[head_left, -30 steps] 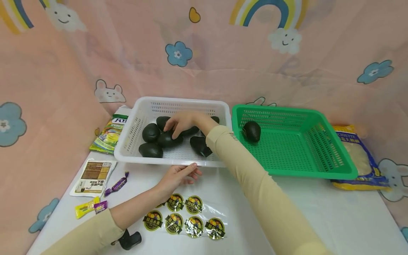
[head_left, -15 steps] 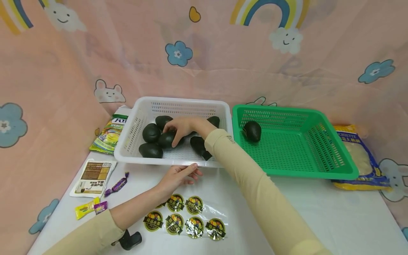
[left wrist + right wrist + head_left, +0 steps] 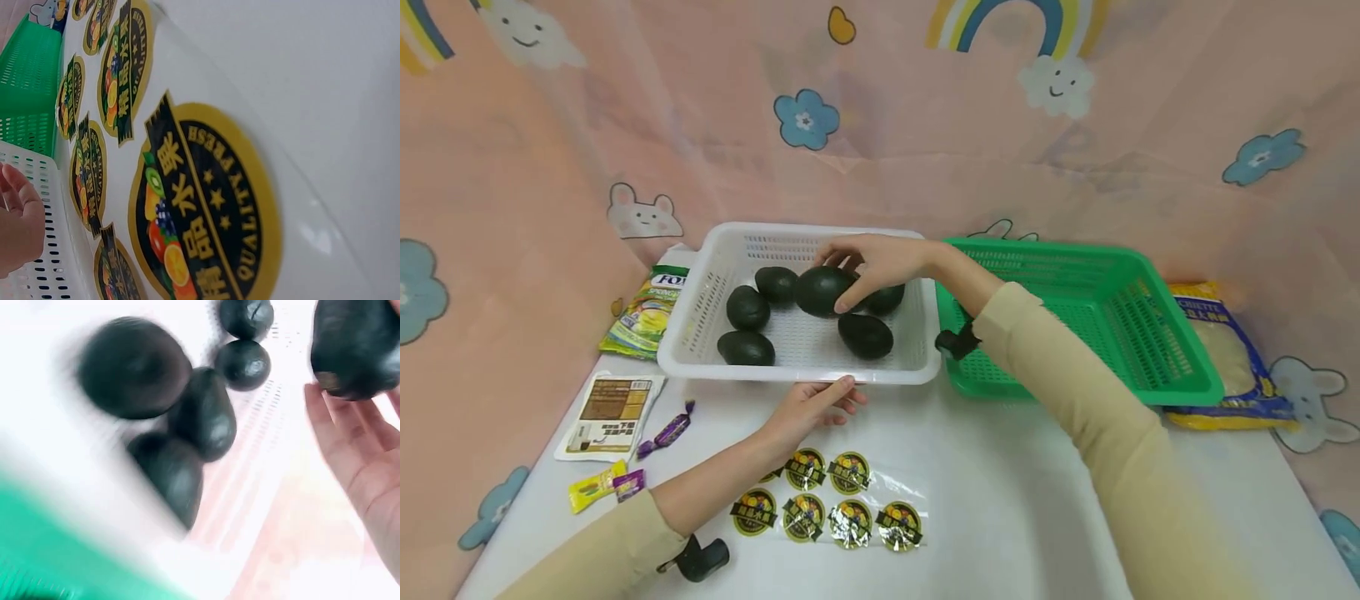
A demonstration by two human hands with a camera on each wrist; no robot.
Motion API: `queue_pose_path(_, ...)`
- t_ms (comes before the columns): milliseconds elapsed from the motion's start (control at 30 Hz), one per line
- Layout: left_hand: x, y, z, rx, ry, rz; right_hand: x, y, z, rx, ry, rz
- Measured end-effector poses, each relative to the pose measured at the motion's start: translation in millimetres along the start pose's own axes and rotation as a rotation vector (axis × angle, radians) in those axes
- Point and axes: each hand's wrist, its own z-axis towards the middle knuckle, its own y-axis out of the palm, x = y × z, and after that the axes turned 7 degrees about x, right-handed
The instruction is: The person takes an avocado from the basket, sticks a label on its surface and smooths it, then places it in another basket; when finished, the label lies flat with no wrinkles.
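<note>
My right hand (image 3: 883, 265) holds a dark avocado (image 3: 822, 292) above the white basket (image 3: 797, 374), thumb on its near side and fingers around the far side. In the right wrist view the same avocado (image 3: 356, 347) sits high against the fingers. Several more avocados (image 3: 746, 348) lie in the basket, on the left and the right. My left hand (image 3: 808, 412) rests against the basket's front rim, thumb straight and fingers loosely bent. In the left wrist view this hand (image 3: 19, 222) shows beside the slotted white wall.
A green basket (image 3: 1078, 393) stands to the right, partly behind my right forearm. Round fruit stickers (image 3: 805, 517) on a clear sheet lie in front. Left are a flat white pouch (image 3: 610, 417), candies (image 3: 667, 429) and a green-yellow bag (image 3: 646, 317); a blue-yellow bag (image 3: 1228, 354) lies far right.
My right hand has lifted an avocado from among the others and moved up and to the right with it. My forearm now hides the avocado in the green basket. The left hand stays put.
</note>
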Motion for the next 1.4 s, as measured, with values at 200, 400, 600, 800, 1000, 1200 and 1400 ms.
queue_pose_path(200,0.0,0.6,1.3,-0.001,0.015,0.018,-1,7,-87,0.033,-0.039,0.013)
queue_pose_path(400,-1.1,2.6,-0.2,0.009,0.024,0.023,2,46,-170,0.019,-0.014,0.038)
queue_pose_path(600,-1.5,0.9,-1.1,0.018,0.023,0.005,20,91,-215,0.042,0.081,-0.005)
queue_pose_path(800,-0.3,2.0,-0.2,0.02,0.031,-0.002,48,122,-226,0.128,0.066,-0.116)
queue_pose_path(1000,0.9,4.6,-0.4,0.021,0.013,-0.011,56,133,-226,0.16,0.066,-0.176)
queue_pose_path(1200,1.5,4.4,-3.8,-0.004,0.01,0.027,57,134,-226,0.156,0.074,-0.183)
queue_pose_path(1400,-3.5,-8.8,-17.5,-0.179,0.192,0.414,57,135,-228,0.152,0.071,-0.171)
